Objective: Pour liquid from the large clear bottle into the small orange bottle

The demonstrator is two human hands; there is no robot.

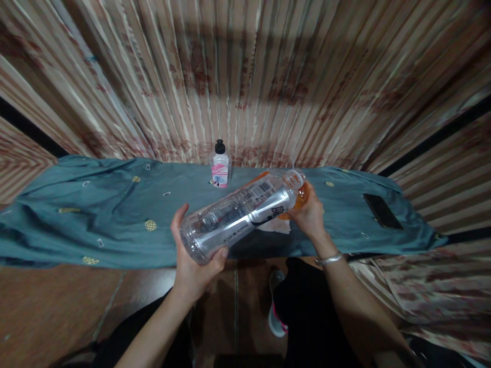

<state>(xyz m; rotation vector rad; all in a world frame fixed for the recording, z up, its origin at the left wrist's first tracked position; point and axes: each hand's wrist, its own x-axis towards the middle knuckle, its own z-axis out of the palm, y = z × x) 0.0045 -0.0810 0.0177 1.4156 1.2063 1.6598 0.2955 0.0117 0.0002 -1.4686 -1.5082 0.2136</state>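
My left hand (199, 268) is wrapped round the base of a large clear plastic bottle (238, 217) with a silver label. The bottle is tilted, its neck up and to the right above the table. Close to that neck, my right hand (309, 212) is closed on an orange-tinted clear bottle (302, 197), which is mostly hidden behind the larger one. A white piece of paper or tissue (276, 225) shows beneath the bottles. Behind them a small clear bottle (220, 171) with a black cap and pink label stands upright.
A green patterned cloth (115, 209) covers the narrow table. Towards its right end lies a dark phone (382, 211). A striped, pleated curtain (238, 76) hangs right behind the table, and black bars (441, 135) run at both sides.
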